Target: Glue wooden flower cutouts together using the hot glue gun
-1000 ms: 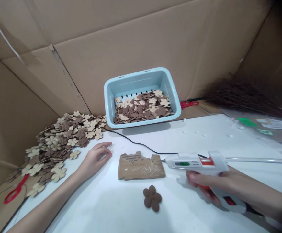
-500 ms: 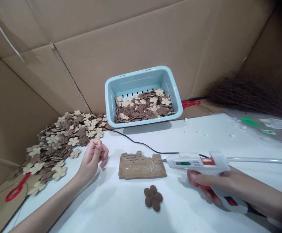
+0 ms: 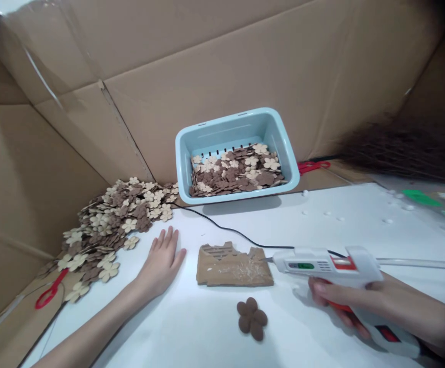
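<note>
My left hand (image 3: 163, 263) lies palm down on the white table, fingers spread, holding nothing, just left of a torn cardboard piece (image 3: 233, 271). Wrapped round the handle of a white glue gun (image 3: 333, 266) is my right hand (image 3: 345, 301). The gun's nozzle is at the cardboard's right edge, and a clear glue stick (image 3: 417, 263) juts from its back. White glue strands mark the cardboard. A brown five-petal flower (image 3: 252, 319) lies on the table below it. To the left, a pile of brown and cream flowers (image 3: 111, 220) spreads near my left hand.
A light blue basket (image 3: 295, 179) at the back holds many flowers. Red scissors (image 3: 314, 166) lie beside it. Another red handle (image 3: 48, 296) is at the left. Behind are cardboard walls (image 3: 207, 71), with dark twigs (image 3: 406, 151) at the right. A black cord (image 3: 222, 227) crosses the table.
My left hand has gone from loosely curled to flat with its fingers spread. The whole view has shifted slightly; the glue gun stays in my right hand by the cardboard's edge.
</note>
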Demonstrator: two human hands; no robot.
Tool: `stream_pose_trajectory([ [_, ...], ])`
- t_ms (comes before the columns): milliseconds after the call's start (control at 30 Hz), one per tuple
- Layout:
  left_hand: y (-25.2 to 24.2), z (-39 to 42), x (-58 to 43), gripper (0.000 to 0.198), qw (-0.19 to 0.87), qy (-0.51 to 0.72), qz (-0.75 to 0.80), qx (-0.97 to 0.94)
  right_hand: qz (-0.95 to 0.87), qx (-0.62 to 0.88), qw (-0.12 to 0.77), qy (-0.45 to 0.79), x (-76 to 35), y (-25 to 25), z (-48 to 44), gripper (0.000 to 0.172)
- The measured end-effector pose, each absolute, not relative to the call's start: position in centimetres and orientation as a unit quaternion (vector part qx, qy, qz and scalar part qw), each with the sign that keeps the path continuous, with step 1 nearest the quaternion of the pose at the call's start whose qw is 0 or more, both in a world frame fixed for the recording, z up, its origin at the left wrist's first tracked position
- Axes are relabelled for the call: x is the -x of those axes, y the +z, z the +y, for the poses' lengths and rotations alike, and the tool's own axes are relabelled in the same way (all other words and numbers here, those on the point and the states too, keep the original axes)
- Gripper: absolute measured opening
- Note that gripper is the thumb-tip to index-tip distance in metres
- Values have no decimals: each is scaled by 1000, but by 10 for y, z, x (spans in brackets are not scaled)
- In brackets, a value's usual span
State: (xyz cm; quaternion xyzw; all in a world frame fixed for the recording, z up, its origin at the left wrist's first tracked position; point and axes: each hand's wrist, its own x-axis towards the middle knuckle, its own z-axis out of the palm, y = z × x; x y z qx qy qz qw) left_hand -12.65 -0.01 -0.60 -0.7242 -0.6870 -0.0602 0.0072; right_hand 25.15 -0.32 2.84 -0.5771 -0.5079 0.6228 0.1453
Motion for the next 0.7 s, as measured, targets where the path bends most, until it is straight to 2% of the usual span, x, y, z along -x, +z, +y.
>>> stream_pose_trajectory([
  [67,-6,-14,114,62,-6,-26,-696,717,-514,574,153,619,-252,26,-3,44],
  [200,1,-56,97,61,-31,-15,-656,754,-537,554,172,612,-253,21,-3,46],
  [367,15,-92,107,44,-82,-108,-600,789,-534,564,157,611,-255,13,-1,49],
  [467,24,-77,133,38,-39,-131,-612,779,-520,565,160,619,-256,10,1,49],
  [567,23,-46,166,55,25,-74,-635,769,-509,576,157,620,-255,8,2,48],
  [633,18,-28,183,67,23,-26,-643,765,-516,573,158,617,-255,6,2,49],
  [700,12,-18,190,69,10,4,-646,764,-522,570,160,614,-256,4,2,51],
])
